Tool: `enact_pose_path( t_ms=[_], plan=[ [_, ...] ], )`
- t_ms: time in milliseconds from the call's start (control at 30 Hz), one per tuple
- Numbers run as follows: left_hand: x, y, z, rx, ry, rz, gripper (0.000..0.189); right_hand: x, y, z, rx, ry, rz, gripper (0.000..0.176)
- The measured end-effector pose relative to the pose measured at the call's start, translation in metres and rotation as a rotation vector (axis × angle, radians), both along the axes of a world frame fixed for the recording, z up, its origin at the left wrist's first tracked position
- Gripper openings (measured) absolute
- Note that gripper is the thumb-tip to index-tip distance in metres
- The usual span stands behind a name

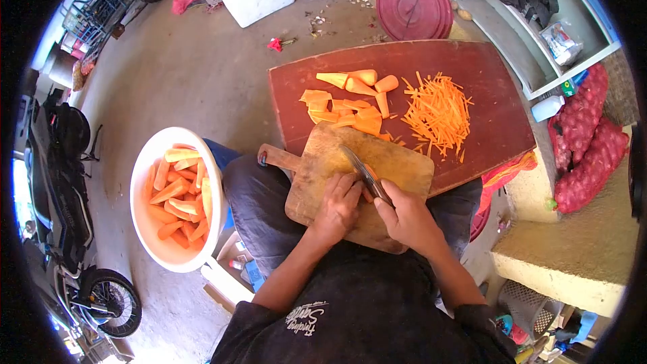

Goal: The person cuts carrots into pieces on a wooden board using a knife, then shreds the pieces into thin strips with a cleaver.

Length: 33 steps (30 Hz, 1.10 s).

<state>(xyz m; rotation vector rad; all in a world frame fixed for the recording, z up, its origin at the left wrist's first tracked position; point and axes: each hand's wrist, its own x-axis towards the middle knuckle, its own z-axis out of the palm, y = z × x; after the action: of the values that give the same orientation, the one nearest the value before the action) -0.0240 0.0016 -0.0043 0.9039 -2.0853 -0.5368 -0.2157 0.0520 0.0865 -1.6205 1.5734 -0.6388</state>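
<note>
From the head view: looks like mid-cut on the wooden cutting board [397, 162], slicing a carrot piece [368, 195] down thinner. Right hand [408, 219] at the near edge of the board, closed tight around the handle of a knife [364, 174], blade angled up and left across the board's middle. Left hand [339, 205] just beside it, also on the board, fingers [347, 185] curled down and pressing the carrot piece against the wood, right at the blade. Only a sliver of orange on show between the two hands, touching the knife; shape and thickness impossible to tell.

Probably calls next for a straight press down through the piece, fingertips tucked back from the edge, then a small shift of the left hand away from the blade.

Beyond the board, on the red surface [485, 87]: flat carrot slices [344, 111] touching the board's far edge, thick carrot chunks [364, 81] behind those, and a loose heap of fine carrot strips [438, 113] to the right. Well to the left of the board, a white bowl [145, 162] full of peeled carrots [178, 192], bright orange, cut in long pieces.
</note>
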Motion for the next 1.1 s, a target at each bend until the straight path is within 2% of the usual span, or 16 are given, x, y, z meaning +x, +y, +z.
enact_pose_path(
  t_ms=[133, 233, 333, 533, 633, 833, 1033, 1100],
  plan=[
    [0.002, 0.003, 0.000, 0.050, -0.012, 0.011, 0.043, -0.006, 0.020, 0.015, -0.024, -0.036, -0.003, 0.024],
    [0.002, 0.002, 0.002, 0.043, -0.010, 0.010, 0.044, -0.004, 0.030, 0.010, 0.046, 0.083, 0.000, 0.024],
    [0.001, 0.002, -0.002, 0.032, -0.001, 0.004, 0.044, 0.002, 0.016, -0.006, -0.081, 0.081, 0.025, 0.025],
    [0.004, 0.003, 0.003, 0.048, -0.030, -0.011, 0.048, 0.001, 0.018, 0.012, -0.085, 0.017, 0.017, 0.023],
    [0.003, 0.002, -0.005, 0.019, -0.029, -0.015, 0.051, -0.001, 0.030, 0.010, -0.044, 0.071, 0.009, 0.023],
    [0.005, -0.001, -0.007, 0.003, -0.048, -0.042, 0.057, 0.008, 0.001, -0.003, -0.032, 0.053, -0.005, 0.024],
    [0.004, 0.003, -0.002, -0.037, -0.088, 0.026, 0.053, 0.000, 0.028, 0.011, -0.052, -0.012, -0.018, 0.026],
    [0.004, 0.003, -0.005, -0.035, -0.084, 0.031, 0.050, 0.002, 0.030, 0.001, -0.069, -0.010, -0.026, 0.024]
  ],
)
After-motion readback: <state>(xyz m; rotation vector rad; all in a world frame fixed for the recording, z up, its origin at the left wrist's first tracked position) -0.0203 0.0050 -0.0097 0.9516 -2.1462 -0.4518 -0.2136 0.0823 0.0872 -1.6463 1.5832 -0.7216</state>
